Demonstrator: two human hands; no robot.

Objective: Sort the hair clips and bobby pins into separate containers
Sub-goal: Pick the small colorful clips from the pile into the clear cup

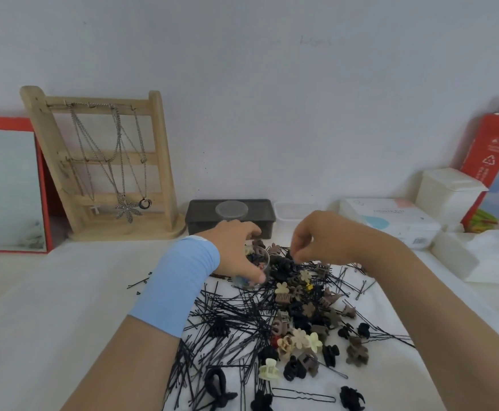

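Cup (260,264) mostly hidden, gripped by left hand (236,247), mouth tipped upper right; right hand (322,235) fingers pinched together, held item unreadable.

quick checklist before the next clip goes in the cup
1. Clear cup secured: ok, the left hand curls round it above the pile.
2. Cup holds clips only: cannot tell, the fingers hide much of the contents.
3. Right hand has a piece: cannot tell, its fingertips pinch together over the pile, but what is between them is too small to see.
4. Dark box free for bobby pins: not ok, a clear round lid lies on top.
5. Pile separated: not ok, bobby pins and claw clips lie mixed on the white surface.
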